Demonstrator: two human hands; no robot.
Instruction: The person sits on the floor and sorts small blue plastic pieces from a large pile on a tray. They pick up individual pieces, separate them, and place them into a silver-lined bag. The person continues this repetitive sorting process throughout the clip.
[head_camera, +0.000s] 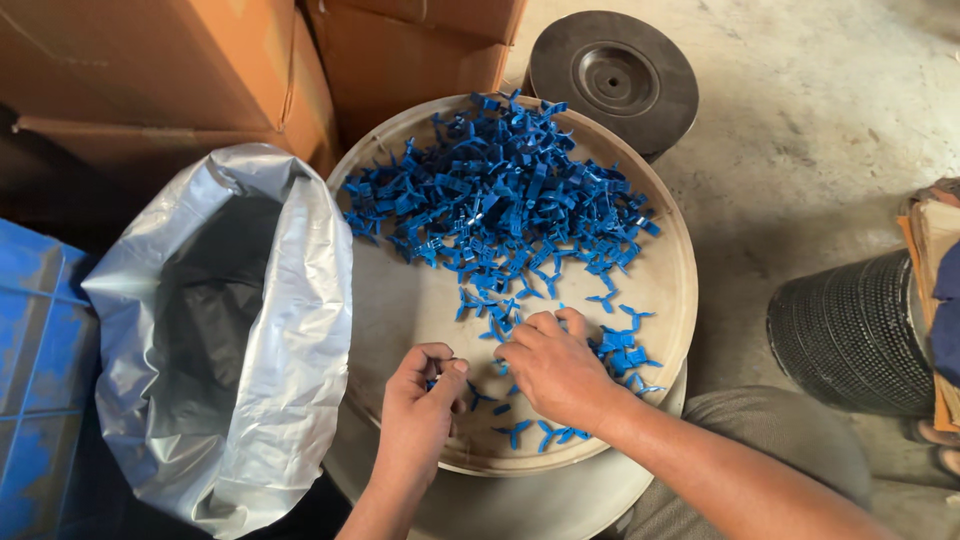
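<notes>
A heap of several small blue plastic pieces (505, 195) lies on a round beige tray (400, 300), thickest at its far side. My left hand (420, 405) hovers over the tray's near edge, fingers pinched on a small blue piece that barely shows. My right hand (555, 365) rests palm down just beside it, fingertips touching loose blue pieces near the tray's middle. A few scattered blue pieces (625, 355) lie to the right of that hand.
An open silver plastic bag (250, 330) stands left of the tray. Cardboard boxes (250, 70) sit behind, a blue crate (40, 360) at far left. A dark metal disc (612, 75) lies on the concrete floor; a black ribbed cylinder (850, 335) stands at right.
</notes>
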